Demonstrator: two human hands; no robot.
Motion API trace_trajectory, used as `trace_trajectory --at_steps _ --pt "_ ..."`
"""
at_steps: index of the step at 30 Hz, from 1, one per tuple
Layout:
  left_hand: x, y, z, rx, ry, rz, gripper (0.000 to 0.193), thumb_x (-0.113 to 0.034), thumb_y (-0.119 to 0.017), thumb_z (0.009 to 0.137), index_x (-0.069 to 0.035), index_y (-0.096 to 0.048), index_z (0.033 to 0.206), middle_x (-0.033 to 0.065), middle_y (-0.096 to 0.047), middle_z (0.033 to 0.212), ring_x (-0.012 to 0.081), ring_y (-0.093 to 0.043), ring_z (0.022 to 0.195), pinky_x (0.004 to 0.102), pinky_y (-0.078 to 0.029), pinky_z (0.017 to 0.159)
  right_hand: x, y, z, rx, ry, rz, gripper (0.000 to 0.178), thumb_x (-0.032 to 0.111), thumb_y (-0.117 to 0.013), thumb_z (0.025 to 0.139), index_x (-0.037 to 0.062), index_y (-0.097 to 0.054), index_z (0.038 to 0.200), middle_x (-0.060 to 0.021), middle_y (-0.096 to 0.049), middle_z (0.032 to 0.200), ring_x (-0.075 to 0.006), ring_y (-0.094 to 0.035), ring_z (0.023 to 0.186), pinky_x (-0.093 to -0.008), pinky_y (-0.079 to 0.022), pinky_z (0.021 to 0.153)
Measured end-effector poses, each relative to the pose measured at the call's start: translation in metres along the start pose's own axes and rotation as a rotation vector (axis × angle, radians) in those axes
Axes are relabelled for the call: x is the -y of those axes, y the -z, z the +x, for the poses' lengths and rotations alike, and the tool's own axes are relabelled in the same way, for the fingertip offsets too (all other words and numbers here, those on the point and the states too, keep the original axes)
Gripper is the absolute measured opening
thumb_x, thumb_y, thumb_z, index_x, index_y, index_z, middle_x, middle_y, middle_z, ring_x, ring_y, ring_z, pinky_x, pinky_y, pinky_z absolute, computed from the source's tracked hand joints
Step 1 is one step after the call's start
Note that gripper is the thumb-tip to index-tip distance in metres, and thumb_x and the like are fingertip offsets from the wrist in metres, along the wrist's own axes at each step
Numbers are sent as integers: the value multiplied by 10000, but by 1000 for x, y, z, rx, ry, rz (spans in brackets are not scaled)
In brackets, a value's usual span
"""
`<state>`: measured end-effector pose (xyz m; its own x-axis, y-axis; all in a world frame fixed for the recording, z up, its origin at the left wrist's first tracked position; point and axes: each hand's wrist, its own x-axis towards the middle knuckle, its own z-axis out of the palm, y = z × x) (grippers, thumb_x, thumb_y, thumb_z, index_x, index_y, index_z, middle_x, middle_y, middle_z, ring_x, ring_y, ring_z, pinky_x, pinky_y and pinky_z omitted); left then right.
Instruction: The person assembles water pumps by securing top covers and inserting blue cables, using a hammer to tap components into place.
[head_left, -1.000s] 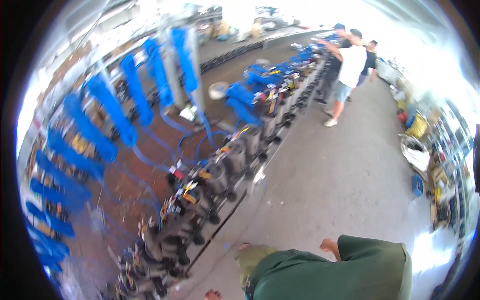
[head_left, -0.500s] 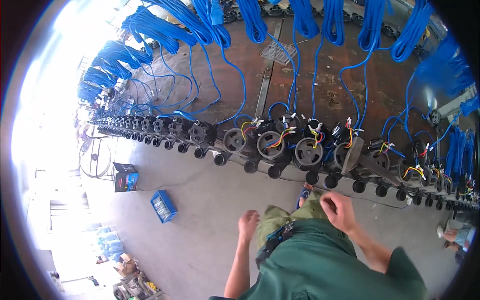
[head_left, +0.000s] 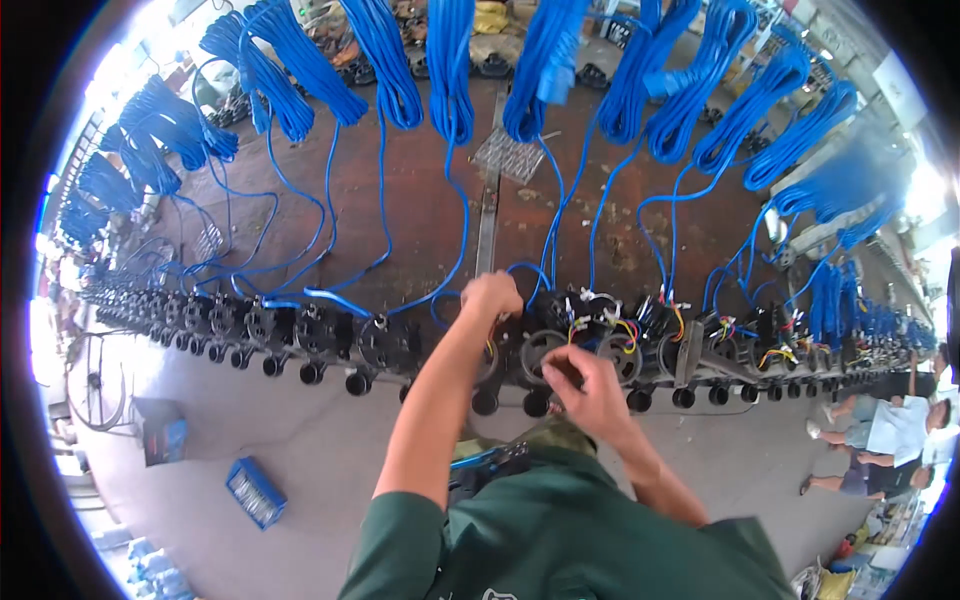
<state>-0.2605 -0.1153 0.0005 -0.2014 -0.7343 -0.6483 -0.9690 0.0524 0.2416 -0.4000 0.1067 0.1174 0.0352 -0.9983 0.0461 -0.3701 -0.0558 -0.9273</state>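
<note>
My left hand [head_left: 492, 295] reaches over the near edge of the workbench, at a round black housing in the row. Its fingers are curled downward, and what they pinch is hidden beneath them. A blue cable [head_left: 524, 267] loops beside it. Closer to me, my right hand [head_left: 592, 392] hovers at the lower front of another round black housing [head_left: 530, 350], fingers half bent, a gap showing between thumb and forefinger. Red, yellow and white-tipped wires [head_left: 630, 337] stick out of the neighbouring housings. Nothing shows in my right hand.
Coiled blue cable bundles [head_left: 452, 85] line the far side of the brown workbench [head_left: 420, 200]. A flat metal bar [head_left: 689, 352] stands among the housings at right. On the floor sit a blue crate [head_left: 256, 493] and a dark box [head_left: 160, 432]. Other people [head_left: 895, 430] are at far right.
Both hands have risen from beside my body to the row of housings, the left reaching farther over the bench. The view has shifted, and more people show at right.
</note>
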Motion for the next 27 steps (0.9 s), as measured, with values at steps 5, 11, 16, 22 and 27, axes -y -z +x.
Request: trace_trajectory --at_steps 5,11,16,22,27 --pt "20 -18 45 -21 -104 -31 410 -161 -747 763 -47 -768 1157 193 -717 1294 381 -689 1203 506 -580 960 10 -29 -11 -197 -161 20 185 157 -710 991 -11 -705 1066 -74 -737 886 -100 -662 795 -275 -522 681" --pt "55 13 -75 -387 -614 -833 616 70 -682 798 -36 -540 1388 171 -703 1095 319 -681 1036 408 -538 912 -13 -20 -1 -349 -310 354 245 225 -637 1064 32 -650 1216 18 -667 948 -64 -617 848 -247 -493 719" --pt "70 34 -143 -695 -978 -609 687 149 -730 660 -74 -620 1301 209 -529 1420 389 -596 1263 420 -528 1010 -9 -8 76 45 -427 560 520 519 -579 1064 75 -601 1334 -31 -670 1208 -113 -643 1020 -247 -535 770" --pt "67 35 -169 -691 -980 -383 713 103 -702 707 -111 -578 1377 247 -416 1516 484 -583 1239 499 -541 1008 -21 -31 126 311 -595 623 374 443 -629 1040 99 -682 1174 -2 -705 997 -98 -678 885 -297 -540 728" --pt "94 23 -142 -270 -521 -794 871 -143 -879 768 102 -415 1464 234 -661 1211 288 -674 1098 380 -530 976 -40 -31 133 202 -604 806 258 269 -666 1044 98 -660 1238 -21 -727 1080 -175 -728 989 -361 -592 822"
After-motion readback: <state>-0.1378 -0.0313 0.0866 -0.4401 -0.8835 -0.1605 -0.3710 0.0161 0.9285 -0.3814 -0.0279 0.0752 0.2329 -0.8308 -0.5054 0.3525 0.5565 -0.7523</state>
